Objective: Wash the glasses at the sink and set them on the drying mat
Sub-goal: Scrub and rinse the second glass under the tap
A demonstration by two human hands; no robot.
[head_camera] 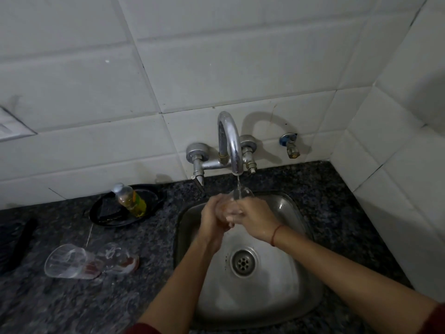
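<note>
1. The clear drinking glass [243, 192] is held over the far part of the square stainless-steel sink [302, 227]. It sits directly under the thin stream from the curved chrome tap [228, 141], apparently so the rinse water drains straight into the basin.
2. The left hand [213, 219] has its fingers curled round the near part of the glass, grasping it from the left.
3. The right hand [255, 219] closes on the glass from the right, with its fingers folded over the glass and over the left hand's fingers. The two-handed hold looks meant to steady slippery wet glass while rubbing it.
4. A wider clear glass with reddish dregs [69, 261] and a second clear glass [120, 257] sit side by side on the dark speckled granite counter [156, 273], left of the sink. They probably await washing, but the wide view does not show whether they stand upright or are tipped.
5. Farther left, a small clear bottle of yellow-green soap [130, 200] lies in a black oval tray [101, 213], within reach and likely kept there to catch drips.
6. A dark flat thing [16, 244] at the left edge may be the drying mat, though it is too dim to be sure. No glass rests on it, so the task seems to be at an early stage.
</note>
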